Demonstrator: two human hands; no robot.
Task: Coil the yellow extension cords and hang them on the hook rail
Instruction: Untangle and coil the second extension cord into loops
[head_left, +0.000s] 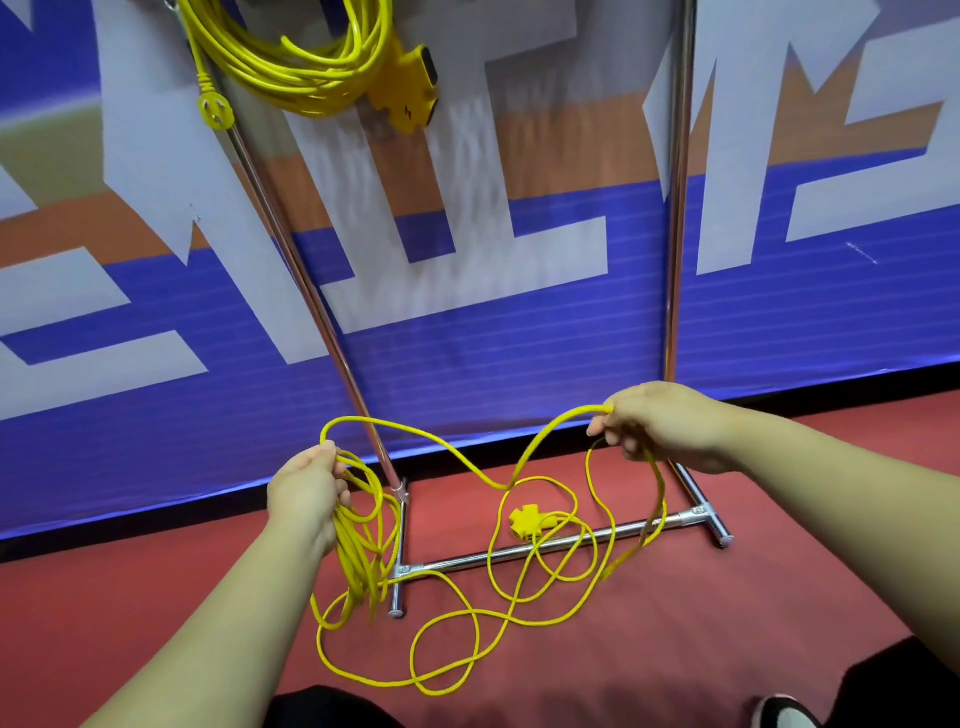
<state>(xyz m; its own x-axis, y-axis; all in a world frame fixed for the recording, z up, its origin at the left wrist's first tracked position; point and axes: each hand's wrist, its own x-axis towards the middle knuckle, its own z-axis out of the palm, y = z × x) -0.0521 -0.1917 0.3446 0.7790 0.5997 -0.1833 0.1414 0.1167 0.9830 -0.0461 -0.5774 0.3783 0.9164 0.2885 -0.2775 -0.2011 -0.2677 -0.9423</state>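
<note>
I stand in what looks like an indoor hall or event space rather than a home. Right in front of me a large printed banner (519, 322) covers the wall, blue and orange, with huge pale block characters cut off by the edges of my view. Below it runs a black strip (52, 540), and under me lies a plain dark red floor (156, 597), smooth and matte like sports or exhibition flooring. A free-standing chromed steel tube rack (678, 208) stands against the banner, with a coiled yellow extension cord (291, 62) hanging high by its left post.
</note>
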